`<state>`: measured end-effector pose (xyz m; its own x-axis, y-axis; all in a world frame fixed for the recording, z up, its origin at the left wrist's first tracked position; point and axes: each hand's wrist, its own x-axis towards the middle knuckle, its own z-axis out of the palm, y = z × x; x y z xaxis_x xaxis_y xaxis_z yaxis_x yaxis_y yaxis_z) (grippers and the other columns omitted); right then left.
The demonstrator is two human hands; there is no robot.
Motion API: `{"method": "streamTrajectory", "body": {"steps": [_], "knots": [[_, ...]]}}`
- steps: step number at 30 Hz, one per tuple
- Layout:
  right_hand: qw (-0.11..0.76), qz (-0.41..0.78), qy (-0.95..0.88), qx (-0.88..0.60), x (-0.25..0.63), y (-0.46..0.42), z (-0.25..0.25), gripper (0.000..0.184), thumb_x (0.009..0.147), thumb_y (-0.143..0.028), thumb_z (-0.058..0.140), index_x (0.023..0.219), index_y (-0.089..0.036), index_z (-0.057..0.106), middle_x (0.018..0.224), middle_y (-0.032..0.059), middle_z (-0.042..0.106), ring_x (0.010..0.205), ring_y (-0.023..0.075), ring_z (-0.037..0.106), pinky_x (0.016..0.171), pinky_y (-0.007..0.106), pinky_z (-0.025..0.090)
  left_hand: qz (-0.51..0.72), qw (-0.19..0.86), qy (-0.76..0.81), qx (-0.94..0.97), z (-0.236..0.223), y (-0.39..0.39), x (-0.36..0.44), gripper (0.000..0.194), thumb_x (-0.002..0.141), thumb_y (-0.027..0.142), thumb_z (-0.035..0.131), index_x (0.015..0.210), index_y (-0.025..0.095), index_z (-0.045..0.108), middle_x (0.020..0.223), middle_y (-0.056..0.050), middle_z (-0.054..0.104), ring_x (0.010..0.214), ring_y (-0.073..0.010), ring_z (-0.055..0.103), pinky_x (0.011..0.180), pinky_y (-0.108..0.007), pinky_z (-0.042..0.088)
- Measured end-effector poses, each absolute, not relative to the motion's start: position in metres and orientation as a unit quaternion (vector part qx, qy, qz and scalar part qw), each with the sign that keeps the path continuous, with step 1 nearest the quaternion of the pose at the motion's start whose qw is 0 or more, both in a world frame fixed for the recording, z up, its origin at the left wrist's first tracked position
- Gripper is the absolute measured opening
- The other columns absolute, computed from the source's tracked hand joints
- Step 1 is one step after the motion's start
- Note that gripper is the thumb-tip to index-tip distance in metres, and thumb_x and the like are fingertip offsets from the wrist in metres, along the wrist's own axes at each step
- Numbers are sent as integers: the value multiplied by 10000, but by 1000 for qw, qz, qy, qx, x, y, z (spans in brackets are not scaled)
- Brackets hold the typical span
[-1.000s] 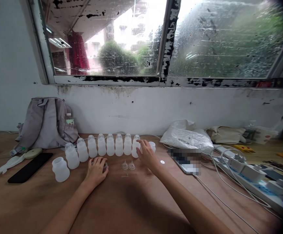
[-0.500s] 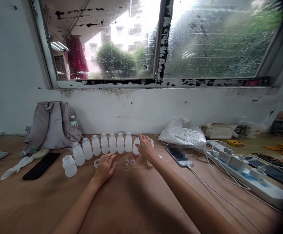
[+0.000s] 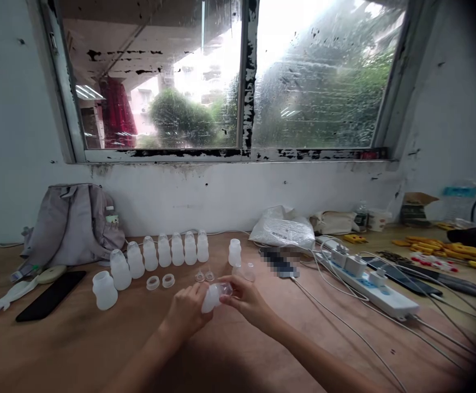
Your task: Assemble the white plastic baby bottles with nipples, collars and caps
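My left hand (image 3: 186, 307) is closed round a small frosted baby bottle (image 3: 210, 299), tilted above the table. At its right end, the fingers of my right hand (image 3: 248, 300) close on the clear cap (image 3: 225, 289). Behind my hands lie two clear nipples (image 3: 204, 275). Two white rings (image 3: 153, 282) sit left of them, and a loose clear cap (image 3: 249, 271) lies to the right. Several capped bottles (image 3: 177, 249) form a row farther back. One uncapped bottle (image 3: 234, 253) stands at the row's right, another (image 3: 105, 291) at its near left.
A black phone (image 3: 52, 295) and a grey backpack (image 3: 72, 224) are on the left. To the right are a silvery plastic bag (image 3: 283, 228), a phone on a cable (image 3: 279, 264) and a white power strip (image 3: 389, 297) with trailing cords. A wall with a window stands behind.
My right hand has come back from the row's right end, and a capped bottle has left there. Both hands now meet at the bottle in front. The view has turned right.
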<state>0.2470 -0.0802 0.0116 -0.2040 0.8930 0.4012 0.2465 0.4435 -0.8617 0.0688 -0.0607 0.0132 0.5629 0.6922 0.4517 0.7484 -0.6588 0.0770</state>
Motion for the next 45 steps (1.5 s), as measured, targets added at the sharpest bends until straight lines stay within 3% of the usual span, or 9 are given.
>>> {"method": "streamTrajectory", "body": {"steps": [11,19,24,28,31,33,39,45], "knots": [[474,487,-647,-345,252,-96,22,362,620,-347,695,908,-172,564,819,15,567,766,146,535,676,274,441,-186,-67,-396,-897,42,-86,50,166,632,269,531,790,228,502,715,8,615,619,-190,597,482,-224,326],[454,482,-664,-347,251,-88,27,374,608,-342,702,910,-178,552,827,14,566,764,148,537,659,273,452,-183,-76,-410,-890,42,-83,45,177,632,299,537,799,242,519,700,12,619,601,-189,595,483,-226,320],[518,343,-643,-449,306,-71,27,309,700,-351,609,941,-183,515,880,34,574,791,164,552,707,313,440,-169,-83,-473,-861,23,-61,-5,186,652,391,538,796,273,534,707,28,625,628,-192,599,496,-224,336],[457,172,-704,-516,319,-52,26,426,659,-283,643,1041,-199,475,934,39,578,887,185,540,797,339,403,-240,-52,-543,-803,9,-37,-24,313,680,460,516,913,251,514,795,-7,630,700,-217,599,545,-258,391],[393,62,-751,-527,295,-30,23,278,667,-262,636,916,-187,539,930,41,587,885,182,536,784,311,398,-334,-69,-491,-801,11,-29,5,336,704,475,505,923,219,494,814,-13,613,715,-190,583,613,-271,425],[374,40,-759,-532,278,-14,20,275,691,-261,620,943,-175,552,930,54,598,871,178,541,766,295,397,-393,-106,-442,-799,13,-27,33,318,711,459,519,897,204,489,793,-9,600,703,-170,570,634,-265,432],[244,-69,-761,-598,272,6,-7,285,766,-235,537,1050,-222,550,992,64,610,992,219,492,937,424,221,-472,-218,-412,-748,-14,-14,74,311,716,385,549,931,181,454,792,-19,592,702,-159,569,648,-271,445],[316,-137,-732,-588,281,3,-33,267,793,-193,462,1054,-207,516,1030,61,606,1079,208,447,998,435,113,-483,-294,-435,-701,-35,-11,70,340,731,405,524,963,185,408,824,-28,585,738,-168,569,676,-297,445]]}}
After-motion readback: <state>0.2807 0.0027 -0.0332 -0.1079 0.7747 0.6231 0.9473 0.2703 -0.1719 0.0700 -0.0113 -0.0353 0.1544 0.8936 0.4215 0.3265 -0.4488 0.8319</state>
